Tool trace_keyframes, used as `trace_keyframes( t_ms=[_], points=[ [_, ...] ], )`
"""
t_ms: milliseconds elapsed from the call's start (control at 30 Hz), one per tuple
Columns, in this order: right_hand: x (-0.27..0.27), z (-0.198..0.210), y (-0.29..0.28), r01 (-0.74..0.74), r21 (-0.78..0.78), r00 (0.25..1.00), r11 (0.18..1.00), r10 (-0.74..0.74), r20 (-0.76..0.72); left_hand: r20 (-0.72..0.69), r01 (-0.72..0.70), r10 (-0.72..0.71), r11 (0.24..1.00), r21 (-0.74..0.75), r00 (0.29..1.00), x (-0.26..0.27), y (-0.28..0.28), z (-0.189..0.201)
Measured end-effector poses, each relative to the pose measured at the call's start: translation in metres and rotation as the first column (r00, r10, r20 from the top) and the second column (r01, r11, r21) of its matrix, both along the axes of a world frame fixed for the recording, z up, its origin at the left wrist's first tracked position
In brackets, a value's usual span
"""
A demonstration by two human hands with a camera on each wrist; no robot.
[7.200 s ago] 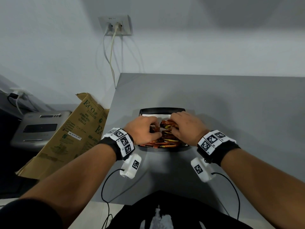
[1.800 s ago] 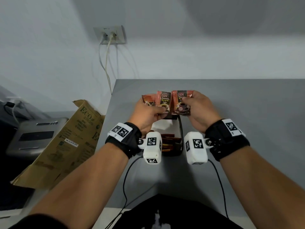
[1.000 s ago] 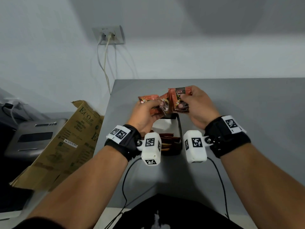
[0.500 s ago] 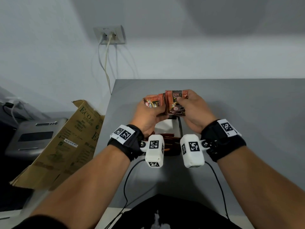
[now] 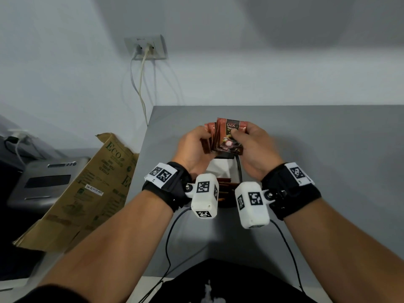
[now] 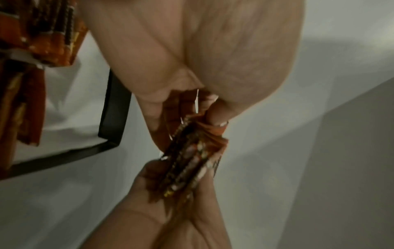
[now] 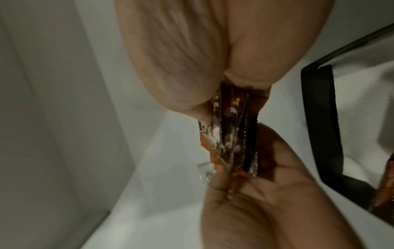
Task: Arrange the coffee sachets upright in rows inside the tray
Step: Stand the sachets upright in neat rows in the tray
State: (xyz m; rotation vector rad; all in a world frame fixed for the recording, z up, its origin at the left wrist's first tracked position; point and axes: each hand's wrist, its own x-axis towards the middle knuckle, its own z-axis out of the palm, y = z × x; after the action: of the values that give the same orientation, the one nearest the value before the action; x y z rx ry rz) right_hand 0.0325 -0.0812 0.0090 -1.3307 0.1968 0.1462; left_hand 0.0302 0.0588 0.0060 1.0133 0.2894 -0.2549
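Both hands hold one stack of brown-red coffee sachets point(image 5: 227, 138) upright in the air above the far end of the black tray point(image 5: 239, 169). My left hand point(image 5: 196, 145) grips the stack's left side, my right hand point(image 5: 251, 143) its right side with the thumb on the front sachet. The left wrist view shows the stack point(image 6: 189, 158) edge-on, pinched between both hands. The right wrist view shows the same stack point(image 7: 232, 134) edge-on. More sachets point(image 5: 224, 188) lie in the tray's near end, partly hidden by the wrist cameras. The tray point(image 6: 113, 107) has a white lining.
The grey table point(image 5: 317, 149) spreads to the right and behind the tray. A cardboard box point(image 5: 87, 191) leans off the table's left edge beside a grey appliance point(image 5: 43, 180). Cables hang from a wall socket point(image 5: 145, 48). Wrist camera cables trail toward my body.
The sachets, held fanned out in both hands, have been pushed together into one tight stack. Both hands have come closer together above the tray.
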Motion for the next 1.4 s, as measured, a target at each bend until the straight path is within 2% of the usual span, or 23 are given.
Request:
trace_keyframes(
  t_ms=[100, 167, 200, 233, 300, 333, 367, 400, 467, 500, 600, 633, 767, 833, 967, 1067, 1133, 1200, 1300, 1400],
  points=[
    [-0.007, 0.001, 0.005, -0.070, -0.157, 0.994, 0.985, 0.083, 0.073, 0.005, 0.141, -0.141, 0.984, -0.110, 0.990, -0.005, -0.003, 0.009],
    [-0.010, 0.005, 0.004, -0.139, -0.200, 0.982, 0.970, 0.162, 0.102, 0.035, 0.172, -0.169, 0.979, -0.114, 0.985, -0.009, -0.004, 0.009],
    [-0.010, 0.005, 0.002, -0.171, -0.294, 0.970, 0.940, 0.213, 0.120, 0.041, 0.172, -0.168, 0.978, -0.120, 0.985, -0.011, -0.003, 0.008],
    [-0.008, 0.004, -0.001, -0.206, -0.439, 0.950, 0.875, 0.287, 0.126, 0.038, 0.173, -0.170, 0.977, -0.128, 0.985, -0.012, -0.002, 0.007],
    [-0.005, 0.000, -0.008, -0.261, -0.717, 0.892, 0.646, 0.445, 0.076, 0.013, 0.189, -0.189, 0.974, -0.125, 0.982, -0.012, 0.001, 0.007],
    [-0.003, -0.001, -0.011, -0.269, -0.792, 0.866, 0.548, 0.497, 0.049, -0.001, 0.202, -0.203, 0.973, -0.113, 0.979, -0.012, 0.002, 0.007],
    [-0.003, 0.001, -0.013, -0.277, -0.826, 0.851, 0.491, 0.524, 0.026, -0.022, 0.202, -0.206, 0.974, -0.104, 0.978, -0.013, 0.003, 0.008],
    [-0.004, 0.006, -0.014, -0.287, -0.831, 0.844, 0.476, 0.536, 0.015, -0.042, 0.199, -0.204, 0.975, -0.100, 0.978, -0.013, 0.003, 0.008],
    [-0.007, 0.019, -0.014, -0.305, -0.803, 0.823, 0.513, 0.566, 0.049, -0.065, 0.183, -0.189, 0.979, -0.089, 0.980, -0.014, 0.005, 0.007],
    [-0.009, 0.026, -0.014, -0.305, -0.810, 0.798, 0.501, 0.599, 0.070, -0.070, 0.179, -0.186, 0.980, -0.088, 0.980, -0.015, 0.005, 0.007],
    [-0.014, 0.038, -0.010, -0.246, -0.922, 0.695, 0.300, 0.717, 0.047, -0.034, 0.227, -0.234, 0.965, -0.129, 0.972, -0.018, 0.005, 0.007],
    [-0.014, 0.038, -0.008, -0.211, -0.938, 0.676, 0.275, 0.734, 0.064, -0.013, 0.244, -0.248, 0.960, -0.135, 0.969, -0.020, 0.005, 0.007],
    [-0.013, 0.030, -0.003, -0.189, -0.891, 0.644, 0.413, 0.737, 0.205, 0.040, 0.240, -0.237, 0.962, -0.129, 0.971, -0.023, 0.005, 0.009],
    [-0.014, 0.028, -0.001, -0.204, -0.885, 0.633, 0.418, 0.746, 0.206, 0.039, 0.207, -0.204, 0.972, -0.112, 0.978, -0.023, 0.004, 0.009],
    [-0.011, 0.026, -0.001, -0.182, -0.868, 0.659, 0.462, 0.712, 0.241, 0.070, 0.194, -0.184, 0.965, -0.176, 0.980, -0.023, 0.004, 0.009],
    [-0.008, 0.026, 0.000, -0.151, -0.890, 0.691, 0.431, 0.689, 0.216, 0.054, 0.222, -0.216, 0.961, -0.164, 0.975, -0.024, 0.006, 0.010],
    [-0.010, 0.029, 0.000, -0.200, -0.889, 0.704, 0.412, 0.692, 0.162, 0.035, 0.188, -0.185, 0.976, -0.107, 0.982, -0.022, 0.007, 0.009],
    [-0.010, 0.036, -0.001, -0.255, -0.843, 0.739, 0.473, 0.657, 0.145, 0.040, 0.158, -0.156, 0.985, -0.066, 0.987, -0.020, 0.009, 0.008],
    [0.000, 0.041, -0.005, -0.223, -0.753, 0.833, 0.618, 0.523, 0.182, 0.097, 0.174, -0.172, 0.985, -0.011, 0.980, -0.019, 0.016, 0.005],
    [0.011, 0.040, -0.010, -0.206, -0.757, 0.859, 0.620, 0.485, 0.163, 0.104, 0.182, -0.187, 0.982, 0.060, 0.977, -0.016, 0.020, 0.001]
  ],
)
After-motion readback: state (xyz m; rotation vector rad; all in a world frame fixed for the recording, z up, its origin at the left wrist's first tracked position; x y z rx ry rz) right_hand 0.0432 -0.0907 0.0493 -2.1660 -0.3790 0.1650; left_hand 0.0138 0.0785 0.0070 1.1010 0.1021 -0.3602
